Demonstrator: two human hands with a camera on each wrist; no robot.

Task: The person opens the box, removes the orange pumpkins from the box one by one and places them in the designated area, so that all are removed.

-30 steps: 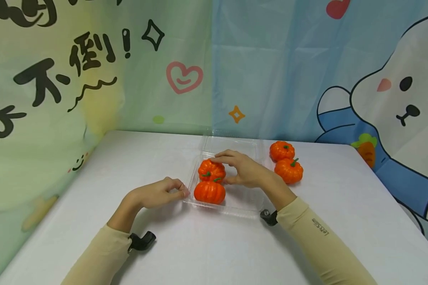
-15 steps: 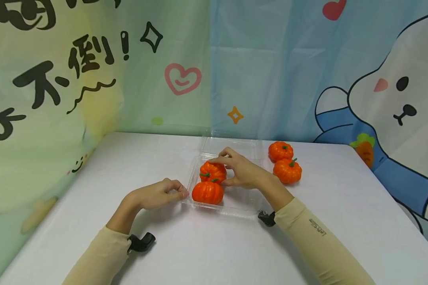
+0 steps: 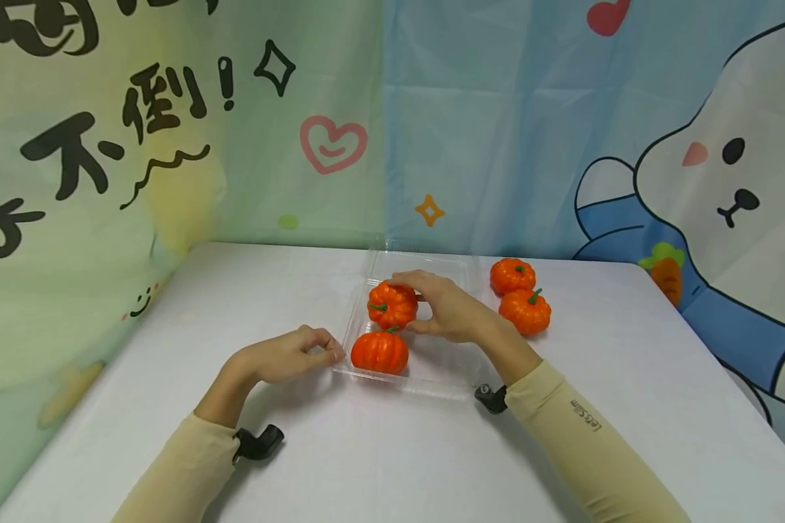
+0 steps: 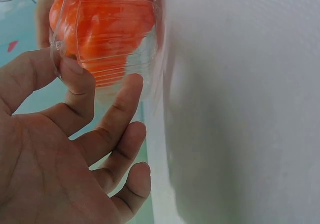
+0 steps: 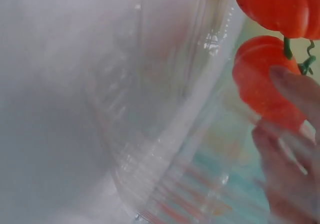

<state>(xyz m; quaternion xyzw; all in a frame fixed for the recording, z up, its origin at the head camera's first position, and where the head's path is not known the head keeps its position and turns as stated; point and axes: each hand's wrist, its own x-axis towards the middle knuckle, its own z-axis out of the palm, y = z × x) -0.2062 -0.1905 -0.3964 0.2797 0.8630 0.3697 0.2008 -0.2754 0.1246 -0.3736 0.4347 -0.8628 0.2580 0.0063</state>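
Observation:
A clear plastic clamshell box (image 3: 441, 367) lies unfolded on the table, its lid (image 3: 425, 267) laid back behind it. My left hand (image 3: 294, 356) pinches the rim at the box's front left corner between thumb and forefinger; the other fingers curve loosely in the left wrist view. My right hand (image 3: 445, 309) grips a small orange toy pumpkin (image 3: 390, 306) from its right side, over the left back of the box. Another pumpkin (image 3: 378, 354) sits in the front left of the box. In the right wrist view, the thumb and fingers are around the held pumpkin (image 5: 257, 84).
Two more orange pumpkins (image 3: 525, 312) stand close together on the white table (image 3: 340, 457), right of the box. A printed cloth backdrop (image 3: 484, 131) hangs behind the table and along its left side.
The gripped pumpkin has shifted slightly toward the back with my right hand, so a gap now shows more between it and the front pumpkin. My left hand stays at the box corner.

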